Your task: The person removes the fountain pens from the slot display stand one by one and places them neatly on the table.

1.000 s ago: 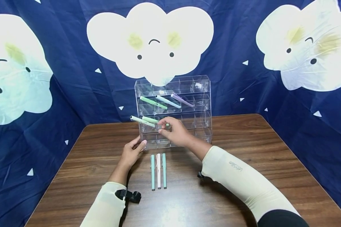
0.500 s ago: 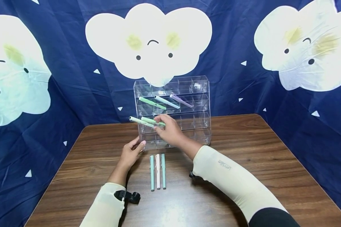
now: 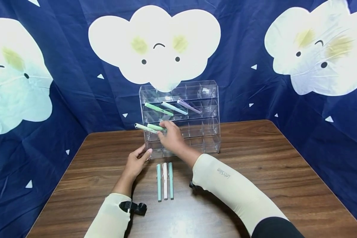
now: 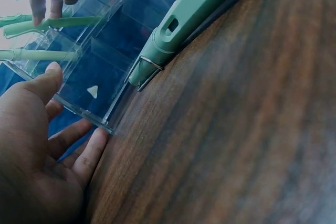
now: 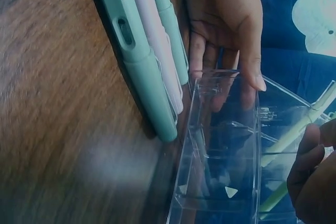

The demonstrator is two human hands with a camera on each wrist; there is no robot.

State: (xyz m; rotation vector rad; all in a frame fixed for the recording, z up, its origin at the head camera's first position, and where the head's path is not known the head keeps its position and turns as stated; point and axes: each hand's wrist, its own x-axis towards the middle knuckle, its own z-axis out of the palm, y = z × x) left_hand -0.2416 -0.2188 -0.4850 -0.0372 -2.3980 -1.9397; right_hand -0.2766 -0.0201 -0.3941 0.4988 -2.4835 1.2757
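Note:
A clear acrylic pen rack (image 3: 210, 129) with tiered compartments stands toward the back of the table. My left hand (image 3: 136, 163) grips its lower left corner, thumb over the front edge and fingers behind. In the third tier down, my right hand (image 3: 173, 137) pinches a light green pen (image 3: 154, 127) that slants in a compartment. Just left of it leans a pale, whitish-green pen (image 3: 141, 127), its end sticking out past the rack's side. The left wrist view shows the right fingertips on the light green pen (image 4: 29, 26).
One tier higher lean a green pen (image 3: 156, 108), a light blue pen (image 3: 174, 107) and a purple pen (image 3: 188, 106). On the wooden table (image 3: 256, 158) before the rack lie a teal pen (image 3: 159, 183), a pale pink pen (image 3: 165, 181) and another teal pen (image 3: 171, 181).
My right hand has moved left along the third tier, from the compartment's right end onto the light green pen. My left hand stays on the rack's corner.

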